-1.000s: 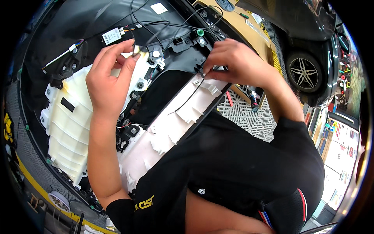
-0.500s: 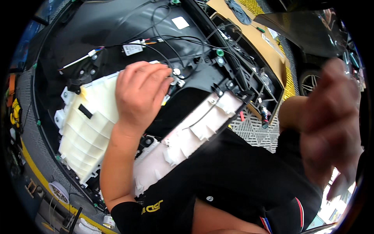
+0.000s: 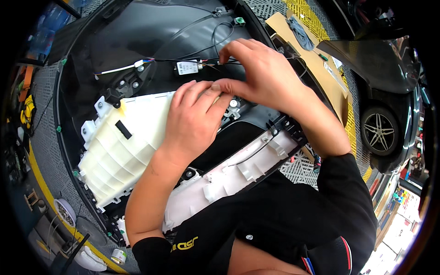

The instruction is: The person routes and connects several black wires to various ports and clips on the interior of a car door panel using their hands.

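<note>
A large black car door panel [image 3: 151,41] lies with its back side up in front of me. My left hand [image 3: 195,117] is closed at the top corner of a cream ribbed plastic cover [image 3: 133,146], its fingertips pinched together over something hidden. From the right, my right hand [image 3: 266,73] reaches over with curled fingers around a thin black cable [image 3: 211,63]; its thumb touches the left fingertips. Close by lie a small white labelled module [image 3: 187,67] and a white-ended wire lead [image 3: 117,69]. Beside my fingers shows a silvery round fitting [image 3: 233,103].
A pale trim strip [image 3: 233,172] runs along the panel's near edge. At the right lies cardboard [image 3: 330,82] with a grey glove [image 3: 300,34], beyond it a car wheel [image 3: 379,131]. A bowl of small parts [image 3: 65,212] stands at lower left.
My right hand has come from the far right, where it was raised and blurred, to the left hand at the wiring. My left hand stays closed at the cover's corner. The view has shifted slightly.
</note>
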Motion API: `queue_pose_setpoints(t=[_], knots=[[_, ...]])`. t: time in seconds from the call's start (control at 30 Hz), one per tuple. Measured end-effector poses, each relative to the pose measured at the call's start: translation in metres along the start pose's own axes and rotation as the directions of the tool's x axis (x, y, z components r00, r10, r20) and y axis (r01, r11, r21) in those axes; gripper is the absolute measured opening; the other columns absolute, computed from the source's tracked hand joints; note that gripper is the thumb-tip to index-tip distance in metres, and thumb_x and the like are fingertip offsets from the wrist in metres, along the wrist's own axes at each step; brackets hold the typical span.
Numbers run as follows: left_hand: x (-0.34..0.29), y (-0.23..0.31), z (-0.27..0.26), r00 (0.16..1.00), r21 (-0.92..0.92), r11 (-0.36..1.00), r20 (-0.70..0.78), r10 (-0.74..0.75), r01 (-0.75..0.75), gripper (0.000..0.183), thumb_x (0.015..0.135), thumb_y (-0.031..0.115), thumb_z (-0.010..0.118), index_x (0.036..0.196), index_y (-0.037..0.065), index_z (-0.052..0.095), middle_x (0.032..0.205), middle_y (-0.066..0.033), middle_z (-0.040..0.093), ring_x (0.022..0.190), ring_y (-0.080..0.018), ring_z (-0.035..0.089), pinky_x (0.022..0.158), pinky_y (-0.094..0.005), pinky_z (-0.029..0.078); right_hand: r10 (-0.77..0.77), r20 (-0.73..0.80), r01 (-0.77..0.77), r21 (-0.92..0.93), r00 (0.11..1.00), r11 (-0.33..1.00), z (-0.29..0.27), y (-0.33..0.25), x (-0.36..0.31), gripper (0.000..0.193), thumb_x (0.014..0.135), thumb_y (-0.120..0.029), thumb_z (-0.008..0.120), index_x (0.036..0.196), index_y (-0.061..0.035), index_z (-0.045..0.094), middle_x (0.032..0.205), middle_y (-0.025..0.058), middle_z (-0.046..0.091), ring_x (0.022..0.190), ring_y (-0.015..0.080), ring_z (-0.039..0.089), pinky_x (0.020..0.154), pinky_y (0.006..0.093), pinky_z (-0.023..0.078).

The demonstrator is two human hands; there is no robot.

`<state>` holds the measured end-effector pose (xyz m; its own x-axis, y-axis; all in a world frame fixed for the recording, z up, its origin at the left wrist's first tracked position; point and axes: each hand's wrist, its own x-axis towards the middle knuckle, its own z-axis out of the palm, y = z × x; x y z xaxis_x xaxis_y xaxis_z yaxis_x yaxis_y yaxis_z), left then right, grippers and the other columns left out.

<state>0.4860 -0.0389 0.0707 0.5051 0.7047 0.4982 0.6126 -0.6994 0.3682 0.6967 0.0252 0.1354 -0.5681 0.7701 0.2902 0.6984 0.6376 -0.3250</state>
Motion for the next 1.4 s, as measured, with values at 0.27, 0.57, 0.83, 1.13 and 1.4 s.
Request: queue_pose_setpoints(t=[0.27, 0.57, 0.83, 1.13, 1.4], knots=[[0.003, -0.009, -0.022, 0.989, -0.136, 0.986, -0.104, -0.106, 0.091, 0.029, 0.083, -0.011, 0.072, 0.109, -0.001, 0.079, 0.116, -0.0111, 0.076, 0.110, -0.0331, 0.071, 0.097, -0.0440, 0.058, 0.112, 0.084, -0.122, 0.128, 0.990, 0.984, 0.024, 0.031, -0.008, 0.034, 0.085, -0.016, 0.079, 0.116, -0.0095, 0.067, 0.104, 0.0110, 0.075, 0.097, 0.0349, 0.075, 0.081, 0.0456, 0.060], [0.027, -0.045, -0.076, 0.971, 0.110, 0.971, 0.092, -0.221, 0.211, 0.030, 0.089, -0.001, 0.077, 0.119, 0.002, 0.076, 0.124, -0.0110, 0.075, 0.117, -0.0315, 0.068, 0.101, -0.0406, 0.054, 0.182, 0.036, -0.186, 0.204, 0.983, 0.961, 0.023, 0.023, -0.019, 0.053, 0.085, -0.003, 0.067, 0.137, -0.0069, 0.057, 0.110, 0.0140, 0.075, 0.100, 0.0370, 0.074, 0.086, 0.0467, 0.061], [0.062, -0.066, -0.051, 0.905, 0.002, 0.946, 0.293, -0.310, 0.323, 0.039, 0.087, -0.002, 0.078, 0.126, 0.002, 0.073, 0.110, -0.0107, 0.073, 0.105, -0.0264, 0.071, 0.092, -0.0369, 0.056, 0.120, -0.092, -0.059, 0.497, 0.988, 0.865, 0.007, 0.013, -0.011, 0.078, 0.081, 0.007, 0.058, 0.157, -0.0048, 0.045, 0.125, 0.0169, 0.073, 0.113, 0.0324, 0.073, 0.100, 0.0419, 0.058], [0.061, -0.058, -0.043, 0.943, -0.263, 0.923, 0.254, -0.215, 0.281, 0.028, 0.093, -0.001, 0.072, 0.121, 0.000, 0.076, 0.104, -0.0112, 0.074, 0.093, -0.0246, 0.072, 0.085, -0.0344, 0.055, 0.119, -0.067, -0.081, 0.411, 0.991, 0.908, -0.009, 0.017, -0.009, 0.030, 0.089, -0.005, 0.065, 0.116, -0.0092, 0.076, 0.097, 0.0102, 0.077, 0.094, 0.0271, 0.076, 0.082, 0.0376, 0.060], [0.053, -0.051, 0.000, 0.998, 0.004, 1.000, 0.068, 0.017, -0.017, 0.026, 0.093, 0.006, 0.070, 0.118, 0.009, 0.078, 0.098, -0.0071, 0.074, 0.091, -0.0308, 0.070, 0.083, -0.0423, 0.052, -0.006, -0.175, -0.049, -0.305, 0.985, 0.951, -0.040, 0.002, -0.005, 0.033, 0.096, -0.025, 0.080, 0.122, -0.0075, 0.071, 0.112, 0.0096, 0.075, 0.104, 0.0302, 0.073, 0.088, 0.0413, 0.058]])
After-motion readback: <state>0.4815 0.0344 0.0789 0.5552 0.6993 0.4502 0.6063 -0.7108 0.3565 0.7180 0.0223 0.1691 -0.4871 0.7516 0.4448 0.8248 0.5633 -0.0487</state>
